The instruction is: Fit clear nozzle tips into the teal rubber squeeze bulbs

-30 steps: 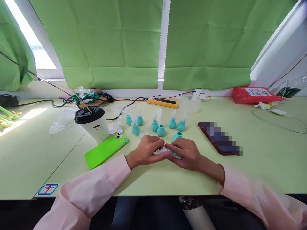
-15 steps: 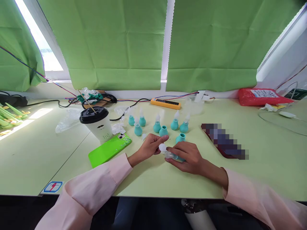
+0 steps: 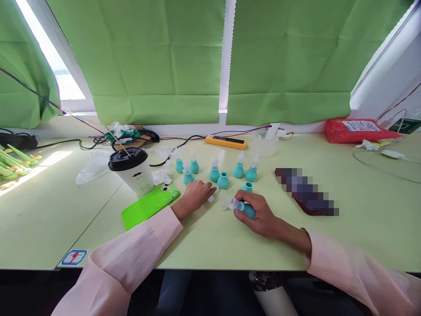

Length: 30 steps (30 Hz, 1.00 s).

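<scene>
My right hand is closed around a teal-bulbed nasal aspirator, which lies sideways with its clear collar pointing left. My left hand is down at the table, fingertips together on a small translucent plastic piece, partly hidden by the fingers. Other small clear pieces lie between the hands. Behind them stand several teal aspirators with clear nozzles, one of them here. Two bulbs without nozzles, one in the middle and one behind my right hand, show open necks.
Left of my hands lie a bright green phone and a lidded paper cup with a stick in it. A pixelated dark object is on the right. Farther back are a yellow-orange device, cables and a red package.
My left hand has drawn away leftward from the aspirator down to the small pieces. The white tip seen at the collar's end is off it. My right hand still grips the aspirator.
</scene>
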{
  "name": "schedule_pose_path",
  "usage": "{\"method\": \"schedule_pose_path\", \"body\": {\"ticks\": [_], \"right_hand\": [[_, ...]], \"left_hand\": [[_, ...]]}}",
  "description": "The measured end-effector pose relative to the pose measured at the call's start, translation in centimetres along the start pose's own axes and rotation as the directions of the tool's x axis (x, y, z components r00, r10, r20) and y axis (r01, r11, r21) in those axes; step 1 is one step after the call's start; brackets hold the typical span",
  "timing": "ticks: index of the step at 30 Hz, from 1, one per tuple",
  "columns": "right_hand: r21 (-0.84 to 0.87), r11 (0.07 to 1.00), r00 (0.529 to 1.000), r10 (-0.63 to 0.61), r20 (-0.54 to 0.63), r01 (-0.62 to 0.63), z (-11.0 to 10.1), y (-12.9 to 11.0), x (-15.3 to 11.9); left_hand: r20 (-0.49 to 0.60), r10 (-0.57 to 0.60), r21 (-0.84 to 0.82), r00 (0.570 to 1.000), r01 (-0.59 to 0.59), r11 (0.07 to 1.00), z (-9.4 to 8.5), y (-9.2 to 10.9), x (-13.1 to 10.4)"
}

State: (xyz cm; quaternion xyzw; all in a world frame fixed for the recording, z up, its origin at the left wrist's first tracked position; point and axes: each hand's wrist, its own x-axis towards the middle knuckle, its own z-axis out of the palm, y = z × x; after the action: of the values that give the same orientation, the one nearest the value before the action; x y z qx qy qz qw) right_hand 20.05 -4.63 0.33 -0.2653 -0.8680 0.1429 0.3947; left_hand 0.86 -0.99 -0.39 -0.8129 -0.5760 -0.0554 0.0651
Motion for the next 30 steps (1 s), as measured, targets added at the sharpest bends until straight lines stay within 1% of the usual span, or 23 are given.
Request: {"method": "schedule_pose_path", "body": {"ticks": [2, 4, 5, 6, 8, 9, 10, 11, 13, 15, 16, 18, 22, 24, 28, 30], "right_hand": [[0.028, 0.999, 0.999, 0.027, 0.026, -0.028, 0.1, -0.1, 0.1], [0.071, 0.996, 0.998, 0.043, 0.043, -0.046, 0.2, -0.2, 0.2], [0.091, 0.994, 0.997, 0.052, 0.048, -0.056, 0.3, -0.3, 0.2], [0.107, 0.992, 0.997, 0.063, 0.046, -0.068, 0.3, -0.3, 0.2], [0.136, 0.986, 0.995, 0.094, 0.024, -0.097, 0.5, -0.3, 0.2], [0.161, 0.98, 0.993, 0.117, 0.011, -0.117, 0.6, -0.3, 0.2], [0.2, 0.97, 0.99, 0.14, -0.005, -0.136, 0.7, -0.2, 0.1], [0.25, 0.955, 0.986, 0.168, -0.01, -0.16, 0.8, -0.1, 0.1], [0.371, 0.902, 0.972, 0.234, 0.017, -0.223, 1.0, 0.2, 0.0], [0.471, 0.831, 0.951, 0.301, 0.065, -0.295, 1.1, 0.4, -0.1], [0.504, 0.8, 0.94, 0.33, 0.085, -0.326, 1.1, 0.5, -0.1], [0.542, 0.757, 0.922, 0.373, 0.099, -0.365, 1.1, 0.5, 0.0], [0.575, 0.711, 0.896, 0.436, 0.09, -0.404, 1.1, 0.3, 0.0], [0.616, 0.671, 0.888, 0.448, 0.106, -0.412, 1.2, 0.3, 0.0], [0.709, 0.586, 0.892, 0.432, 0.135, -0.392, 1.3, 0.7, 0.0], [0.732, 0.558, 0.892, 0.425, 0.153, -0.391, 1.4, 1.0, 0.1]], "left_hand": [[-0.1, -0.016, -0.01, 0.995, 0.015, 1.0, -0.2, 0.1, -0.2], [-0.246, -0.017, -0.09, 0.969, -0.005, 0.996, -0.9, 0.2, -0.6], [-0.321, -0.005, -0.158, 0.947, -0.048, 0.986, -1.3, 0.4, -1.0], [-0.387, 0.02, -0.235, 0.922, -0.12, 0.965, -1.7, 0.6, -1.4], [-0.483, 0.103, -0.375, 0.87, -0.312, 0.873, -2.4, 1.1, -2.2], [-0.51, 0.152, -0.422, 0.847, -0.4, 0.814, -2.6, 1.4, -2.6], [-0.527, 0.187, -0.458, 0.829, -0.462, 0.759, -2.7, 1.7, -2.9], [-0.53, 0.209, -0.49, 0.822, -0.498, 0.716, -2.7, 2.0, -3.1], [-0.506, 0.205, -0.553, 0.838, -0.498, 0.668, -2.5, 2.5, -3.3], [-0.473, 0.18, -0.594, 0.863, -0.463, 0.657, -2.2, 2.8, -3.2], [-0.469, 0.172, -0.597, 0.867, -0.454, 0.661, -2.1, 2.8, -3.1], [-0.498, 0.167, -0.568, 0.851, -0.466, 0.678, -1.9, 2.8, -3.0], [-0.604, 0.178, -0.484, 0.777, -0.534, 0.693, -2.0, 2.7, -2.9], [-0.657, 0.182, -0.444, 0.732, -0.57, 0.692, -2.0, 2.8, -3.0], [-0.772, 0.212, -0.299, 0.599, -0.637, 0.71, -1.6, 2.9, -2.8], [-0.797, 0.248, -0.221, 0.551, -0.647, 0.73, -1.3, 2.8, -2.6]]}}
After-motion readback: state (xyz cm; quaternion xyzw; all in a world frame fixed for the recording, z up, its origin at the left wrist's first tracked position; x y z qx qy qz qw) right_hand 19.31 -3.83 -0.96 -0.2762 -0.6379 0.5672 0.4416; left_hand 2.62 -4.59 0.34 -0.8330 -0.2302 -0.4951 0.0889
